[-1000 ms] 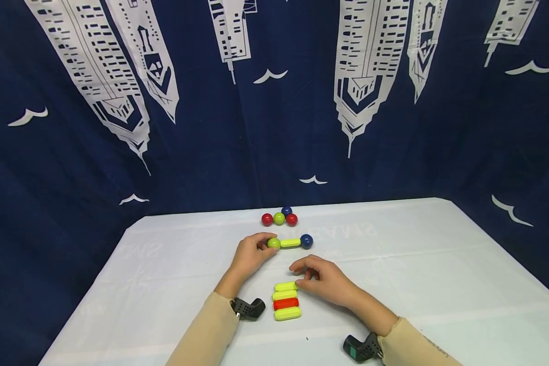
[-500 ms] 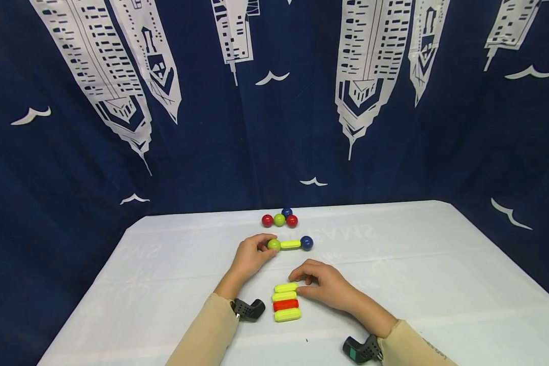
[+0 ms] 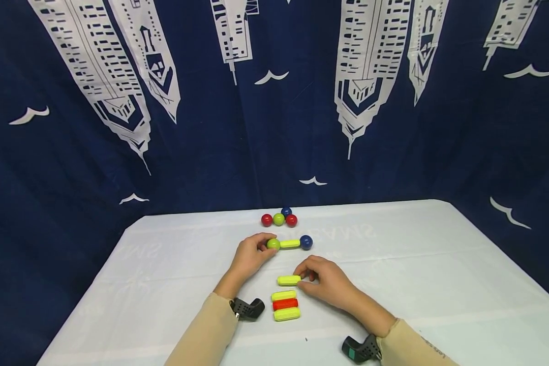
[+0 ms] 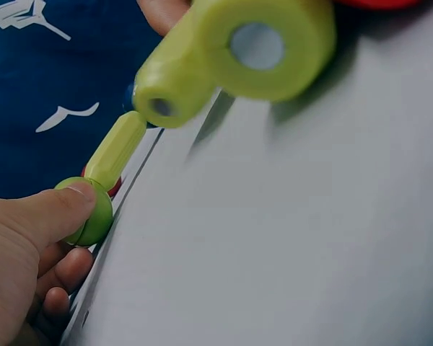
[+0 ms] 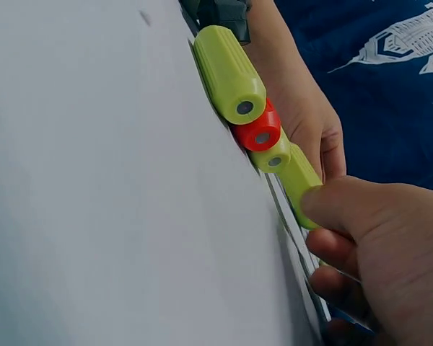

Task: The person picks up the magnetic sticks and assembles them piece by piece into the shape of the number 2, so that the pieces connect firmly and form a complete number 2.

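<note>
Head view: left hand (image 3: 249,255) fingers hold the green ball (image 3: 273,244) steady; right hand (image 3: 328,282) pinches a yellow rod (image 3: 288,280). Better keep that rod level nearing the ball.

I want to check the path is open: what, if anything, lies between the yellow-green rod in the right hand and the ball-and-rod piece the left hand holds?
Nothing visible. Only bare table lies between the yellow-green rod pinched by the right hand and the ball-and-rod piece held by the left hand.
</note>
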A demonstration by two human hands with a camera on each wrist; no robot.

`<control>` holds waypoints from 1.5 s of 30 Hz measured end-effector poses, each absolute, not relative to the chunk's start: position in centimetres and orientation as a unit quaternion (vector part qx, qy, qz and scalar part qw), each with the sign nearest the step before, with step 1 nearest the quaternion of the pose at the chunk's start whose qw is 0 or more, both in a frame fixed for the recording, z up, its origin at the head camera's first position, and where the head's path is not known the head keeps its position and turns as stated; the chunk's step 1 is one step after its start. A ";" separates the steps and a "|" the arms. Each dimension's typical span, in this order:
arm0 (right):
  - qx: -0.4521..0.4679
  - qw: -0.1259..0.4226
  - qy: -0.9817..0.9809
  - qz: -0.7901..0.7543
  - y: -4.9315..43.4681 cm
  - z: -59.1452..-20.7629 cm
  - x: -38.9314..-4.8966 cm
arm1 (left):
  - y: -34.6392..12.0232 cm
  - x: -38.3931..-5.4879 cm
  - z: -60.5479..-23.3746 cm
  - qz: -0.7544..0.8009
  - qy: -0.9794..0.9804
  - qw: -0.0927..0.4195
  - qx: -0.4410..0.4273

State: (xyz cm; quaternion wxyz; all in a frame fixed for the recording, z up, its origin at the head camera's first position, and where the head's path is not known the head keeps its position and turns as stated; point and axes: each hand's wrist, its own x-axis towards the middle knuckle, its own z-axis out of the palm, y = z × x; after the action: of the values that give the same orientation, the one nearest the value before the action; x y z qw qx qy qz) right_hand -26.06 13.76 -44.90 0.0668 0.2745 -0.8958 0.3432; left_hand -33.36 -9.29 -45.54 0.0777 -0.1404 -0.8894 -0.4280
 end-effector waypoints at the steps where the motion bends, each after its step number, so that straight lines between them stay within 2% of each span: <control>1: 0.267 0.072 -0.897 0.344 13.9 -44.8 -26.2 | -9.3 -33.4 -45.5 -0.427 -0.890 0.078 -0.140; 12: 0.141 0.140 -0.906 0.373 18.1 -45.1 -27.7 | -9.4 -33.0 -45.8 -0.423 -0.893 0.069 -0.134; 26: 0.105 0.166 -0.907 0.373 18.2 -45.1 -28.1 | -9.1 -33.1 -45.3 -0.423 -0.891 0.078 -0.145; 45: 0.100 0.144 -0.911 0.375 17.8 -45.1 -28.1 | -9.3 -33.1 -45.4 -0.418 -0.893 0.078 -0.150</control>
State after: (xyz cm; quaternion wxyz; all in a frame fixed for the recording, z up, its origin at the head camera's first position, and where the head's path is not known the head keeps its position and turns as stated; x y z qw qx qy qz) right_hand -28.12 17.75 -45.11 0.1439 0.0996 -0.9106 0.3745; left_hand -33.10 -9.28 -45.37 0.0783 -0.1501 -0.8928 -0.4175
